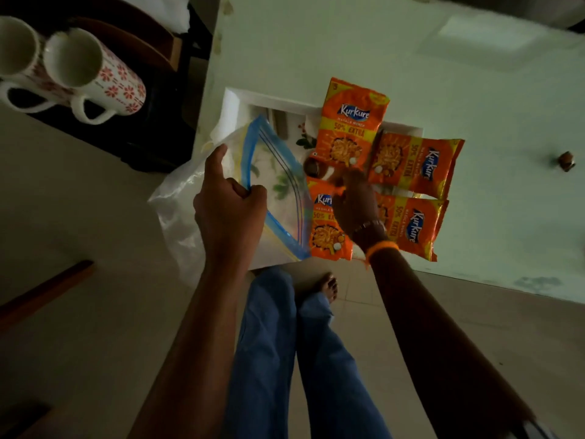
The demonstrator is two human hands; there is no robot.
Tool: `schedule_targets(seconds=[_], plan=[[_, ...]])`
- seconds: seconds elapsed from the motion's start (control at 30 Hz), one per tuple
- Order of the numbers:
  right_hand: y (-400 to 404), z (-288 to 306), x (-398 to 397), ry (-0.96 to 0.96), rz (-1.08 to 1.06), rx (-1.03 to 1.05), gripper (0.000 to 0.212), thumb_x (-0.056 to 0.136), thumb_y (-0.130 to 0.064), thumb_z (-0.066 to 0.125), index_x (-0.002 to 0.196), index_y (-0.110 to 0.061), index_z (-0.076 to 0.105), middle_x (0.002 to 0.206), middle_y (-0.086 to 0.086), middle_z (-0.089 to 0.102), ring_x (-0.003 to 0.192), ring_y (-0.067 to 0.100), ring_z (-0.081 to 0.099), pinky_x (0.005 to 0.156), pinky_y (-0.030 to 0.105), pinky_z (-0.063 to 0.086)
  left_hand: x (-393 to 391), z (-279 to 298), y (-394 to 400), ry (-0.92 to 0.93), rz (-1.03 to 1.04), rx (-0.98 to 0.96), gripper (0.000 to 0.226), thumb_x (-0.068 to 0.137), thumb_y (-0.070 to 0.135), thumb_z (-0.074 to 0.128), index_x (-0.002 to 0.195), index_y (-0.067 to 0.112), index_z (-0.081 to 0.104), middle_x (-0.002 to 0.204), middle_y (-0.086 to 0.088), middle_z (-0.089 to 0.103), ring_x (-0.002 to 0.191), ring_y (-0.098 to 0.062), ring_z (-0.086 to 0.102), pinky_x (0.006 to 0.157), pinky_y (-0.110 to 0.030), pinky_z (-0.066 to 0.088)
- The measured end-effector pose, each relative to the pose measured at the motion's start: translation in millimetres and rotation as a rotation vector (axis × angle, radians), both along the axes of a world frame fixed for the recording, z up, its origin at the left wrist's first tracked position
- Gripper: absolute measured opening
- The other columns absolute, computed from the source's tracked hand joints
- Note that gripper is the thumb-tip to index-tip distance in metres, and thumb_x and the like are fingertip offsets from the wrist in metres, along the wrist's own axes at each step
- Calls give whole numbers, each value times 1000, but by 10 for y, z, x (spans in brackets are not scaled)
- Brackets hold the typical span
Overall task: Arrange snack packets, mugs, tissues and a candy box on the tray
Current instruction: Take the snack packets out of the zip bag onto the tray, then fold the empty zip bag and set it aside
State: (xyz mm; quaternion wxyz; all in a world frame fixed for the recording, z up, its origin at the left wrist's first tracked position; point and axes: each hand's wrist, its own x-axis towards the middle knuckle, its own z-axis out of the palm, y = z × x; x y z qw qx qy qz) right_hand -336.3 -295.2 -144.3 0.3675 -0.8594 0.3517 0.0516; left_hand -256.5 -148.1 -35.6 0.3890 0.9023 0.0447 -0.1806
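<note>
A white tray (pixel 272 99) with a flower print lies at the near edge of a pale green table (pixel 443 77). Several orange Kurkure snack packets lie on its right half: one upright (pixel 351 125), two sideways (pixel 414 166) (pixel 411 226), one near me (pixel 326 239). My left hand (pixel 231 210) grips the blue-sealed mouth of a clear zip bag (pixel 278 185) over the tray's left half. My right hand (pixel 354 204) hovers over the packets, fingertips bunched beside a small brown round candy (pixel 312 166); whether they hold anything is hidden. Two white mugs with red flowers (pixel 91 71) (pixel 19 45) lie at the upper left, off the tray.
A small brown object (pixel 566 160) rests on the table far right. The mugs sit on a dark surface left of the table. My legs in blue jeans (pixel 269 343) and a bare foot are below the tray. A wooden strip (pixel 41 293) lies on the tiled floor.
</note>
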Motion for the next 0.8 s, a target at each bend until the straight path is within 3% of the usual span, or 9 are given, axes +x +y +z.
schedule_targets(seconds=[0.17, 0.23, 0.3, 0.37, 0.47, 0.53, 0.63, 0.73, 0.8], plan=[[588, 433, -665, 62, -28, 592, 51, 75, 11, 61, 122, 1, 47, 119, 16, 56, 108, 27, 58, 89, 36, 52, -31, 105, 46, -19, 51, -24, 65, 75, 9, 60, 136, 19, 40, 59, 19, 50, 57, 2, 55, 75, -34, 55], [795, 554, -734, 74, -98, 829, 61, 74, 4, 69, 128, -4, 40, 117, 6, 53, 107, 8, 54, 94, 24, 47, -82, 145, 75, -43, 81, -33, 65, 75, 9, 59, 137, 19, 40, 59, 23, 49, 58, 4, 54, 79, -39, 56], [976, 591, -669, 33, -85, 833, 36, 74, 3, 69, 104, -4, 51, 89, -1, 56, 81, -1, 59, 75, 7, 43, -134, 188, 101, -63, 110, -52, 65, 75, 9, 57, 136, 19, 39, 52, 24, 52, 58, 6, 56, 79, -42, 56], [1098, 607, -541, -73, -200, 750, 18, 74, 4, 70, 68, 6, 53, 59, 7, 44, 56, 14, 55, 57, 16, 41, -152, 229, 100, -57, 127, -93, 65, 74, 9, 56, 136, 19, 40, 54, 22, 58, 61, -1, 60, 79, -42, 56], [1046, 639, -397, -268, -542, 795, 19, 82, 7, 59, 84, 26, 57, 74, 23, 67, 63, 14, 64, 65, 28, 50, -142, 258, 88, 21, 108, -210, 65, 79, 15, 60, 139, 19, 35, 61, 6, 60, 54, -5, 59, 70, -25, 55], [908, 692, -341, -403, -601, 889, 17, 86, 12, 48, 93, 26, 56, 73, 2, 74, 69, 8, 67, 75, 27, 52, -121, 257, 116, 43, 89, -283, 68, 81, 32, 64, 140, 19, 32, 73, 1, 66, 54, -1, 59, 64, -18, 50], [612, 785, -409, -482, -587, 1106, 23, 91, 10, 36, 78, 1, 52, 59, -4, 71, 61, 7, 69, 65, 24, 58, 0, 176, 301, -68, 56, -79, 80, 75, 52, 65, 140, 19, 31, 117, -6, 62, 92, -8, 58, 68, -2, 41], [316, 823, -528, -468, -633, 1252, 26, 95, -1, 36, 77, -12, 50, 62, 0, 69, 54, 6, 67, 56, 22, 56, 124, 34, 510, 118, 31, -76, 99, 65, 57, 70, 144, 18, 24, 141, -7, 44, 124, -20, 47, 102, -35, 42], [131, 863, -602, -461, -641, 1291, 25, 96, -7, 37, 77, -15, 52, 60, -5, 68, 50, 3, 61, 53, 20, 52, 62, -29, 576, 384, -56, -151, 100, 56, 64, 70, 139, 21, 35, 138, -1, 48, 121, -18, 49, 105, -39, 37]])
